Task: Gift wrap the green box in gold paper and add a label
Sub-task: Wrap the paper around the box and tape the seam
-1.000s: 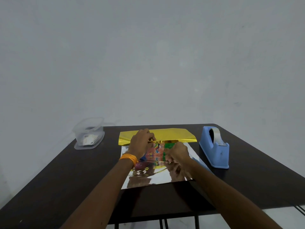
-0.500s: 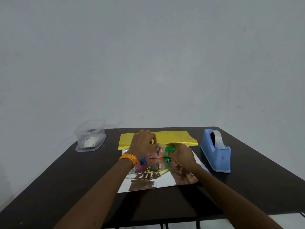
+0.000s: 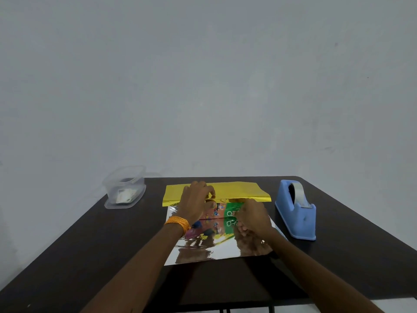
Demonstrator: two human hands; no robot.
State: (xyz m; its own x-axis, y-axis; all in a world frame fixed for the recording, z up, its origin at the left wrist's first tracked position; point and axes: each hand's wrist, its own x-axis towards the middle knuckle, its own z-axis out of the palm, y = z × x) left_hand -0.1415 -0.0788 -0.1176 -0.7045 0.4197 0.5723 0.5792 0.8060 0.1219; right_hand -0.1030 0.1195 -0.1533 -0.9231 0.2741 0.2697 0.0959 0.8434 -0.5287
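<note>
Head view: left hand (image 3: 195,201) is pinching the folded paper (image 3: 237,190), covering much of the box (image 3: 232,210); right hand (image 3: 253,217) is resting curled there, its grip hard to tell.

The dark table (image 3: 67,256) carries gold paper (image 3: 237,190), a clear tub (image 3: 125,188) and a blue tape dispenser (image 3: 297,220).

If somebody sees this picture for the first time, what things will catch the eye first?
The gold paper at the middle of the dark table, folded over the green box, its mirror-like inner side spread toward the person. The left hand is on the fold, the right hand at the box's green face. A blue tape dispenser stands at right.
</note>
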